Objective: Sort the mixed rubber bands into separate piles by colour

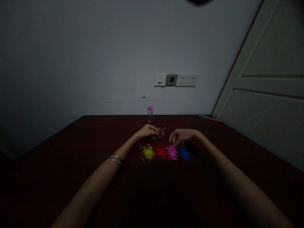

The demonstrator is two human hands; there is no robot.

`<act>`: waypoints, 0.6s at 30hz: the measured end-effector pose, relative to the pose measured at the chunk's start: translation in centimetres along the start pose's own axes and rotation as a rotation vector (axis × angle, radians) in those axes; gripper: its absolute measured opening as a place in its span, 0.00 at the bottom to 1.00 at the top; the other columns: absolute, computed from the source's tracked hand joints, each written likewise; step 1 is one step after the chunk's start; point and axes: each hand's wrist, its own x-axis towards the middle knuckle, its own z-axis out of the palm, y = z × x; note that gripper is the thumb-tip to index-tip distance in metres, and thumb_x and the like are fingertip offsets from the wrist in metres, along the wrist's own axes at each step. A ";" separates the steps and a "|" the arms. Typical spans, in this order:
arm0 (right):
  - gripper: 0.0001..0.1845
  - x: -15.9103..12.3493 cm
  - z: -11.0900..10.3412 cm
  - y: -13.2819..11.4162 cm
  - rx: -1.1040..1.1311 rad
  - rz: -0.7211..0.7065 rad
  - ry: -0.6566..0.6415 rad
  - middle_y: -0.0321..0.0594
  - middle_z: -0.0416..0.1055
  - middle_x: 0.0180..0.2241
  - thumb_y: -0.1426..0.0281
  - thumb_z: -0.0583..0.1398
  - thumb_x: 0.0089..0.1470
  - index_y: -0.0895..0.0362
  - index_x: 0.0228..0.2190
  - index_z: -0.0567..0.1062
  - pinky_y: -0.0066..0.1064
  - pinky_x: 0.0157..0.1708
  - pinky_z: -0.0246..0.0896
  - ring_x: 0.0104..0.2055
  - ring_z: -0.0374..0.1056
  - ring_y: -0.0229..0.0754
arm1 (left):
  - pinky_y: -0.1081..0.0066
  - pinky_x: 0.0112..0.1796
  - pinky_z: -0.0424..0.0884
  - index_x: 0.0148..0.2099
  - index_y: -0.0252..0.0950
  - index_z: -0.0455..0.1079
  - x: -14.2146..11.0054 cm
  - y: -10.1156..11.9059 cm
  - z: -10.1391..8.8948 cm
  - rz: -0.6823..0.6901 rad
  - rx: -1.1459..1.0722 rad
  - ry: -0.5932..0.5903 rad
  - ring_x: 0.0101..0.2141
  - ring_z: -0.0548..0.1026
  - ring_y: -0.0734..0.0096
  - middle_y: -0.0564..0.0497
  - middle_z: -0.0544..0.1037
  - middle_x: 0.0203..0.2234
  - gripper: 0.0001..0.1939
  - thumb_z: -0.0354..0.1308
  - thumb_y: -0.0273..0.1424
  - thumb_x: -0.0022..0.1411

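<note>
Mixed bands (162,132) lie on the counter (118,196), near side of the bottle (149,116), and the left hand (145,131) is right at them, fingers bent close together, any grip impossible to tell. Nearer, left to right: yellow bands (148,152), red bands (161,152), pink bands (172,153), blue bands (184,154), apparently grouped so colours stay distinct. Over the pink, the right hand (180,136) curls its fingers inward, perhaps for small pieces; whether they pinch one, can't tell.

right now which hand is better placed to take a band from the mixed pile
Left, most likely: the left hand has its fingertips right at the mixed pile, while the right hand is off to one side, nearer the pink pile.
</note>
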 end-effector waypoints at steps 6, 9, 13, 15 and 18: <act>0.24 -0.6 -0.7 0.5 -0.003 -0.002 0.058 0.41 0.72 0.30 0.61 0.64 0.37 0.61 0.37 0.72 0.23 0.22 0.55 0.25 0.62 0.33 | 0.77 0.22 0.53 0.30 0.28 0.73 -0.5 1.5 0.4 -0.042 -0.042 0.008 0.17 0.58 0.83 0.56 0.65 0.13 0.10 0.63 0.29 0.43; 0.21 -1.1 -1.2 0.8 0.028 -0.008 0.116 0.41 0.71 0.29 0.63 0.63 0.38 0.61 0.36 0.73 0.24 0.21 0.55 0.26 0.62 0.34 | 0.76 0.23 0.55 0.32 0.27 0.73 -0.5 2.2 0.8 -0.049 -0.063 -0.014 0.18 0.60 0.82 0.54 0.68 0.15 0.11 0.62 0.28 0.44; 0.18 -1.8 -2.2 1.3 0.037 -0.020 0.223 0.40 0.70 0.27 0.63 0.61 0.40 0.60 0.35 0.73 0.26 0.24 0.57 0.27 0.63 0.36 | 0.76 0.23 0.55 0.34 0.28 0.73 -0.2 2.8 2.1 -0.008 -0.008 -0.052 0.19 0.61 0.81 0.54 0.69 0.17 0.13 0.61 0.30 0.46; 0.17 -2.1 -2.7 1.5 0.020 -0.033 0.268 0.40 0.71 0.27 0.63 0.61 0.41 0.59 0.34 0.74 0.27 0.25 0.58 0.28 0.64 0.36 | 0.76 0.23 0.54 0.35 0.28 0.73 0.1 3.3 3.1 0.024 0.055 -0.082 0.19 0.59 0.81 0.56 0.67 0.17 0.14 0.62 0.31 0.45; 0.17 -2.5 -3.2 1.4 0.018 -0.066 0.312 0.41 0.71 0.31 0.63 0.60 0.42 0.59 0.35 0.74 0.28 0.27 0.59 0.30 0.64 0.37 | 0.76 0.22 0.53 0.35 0.29 0.74 0.5 4.3 4.8 0.078 0.139 -0.167 0.18 0.57 0.82 0.58 0.64 0.15 0.14 0.61 0.33 0.46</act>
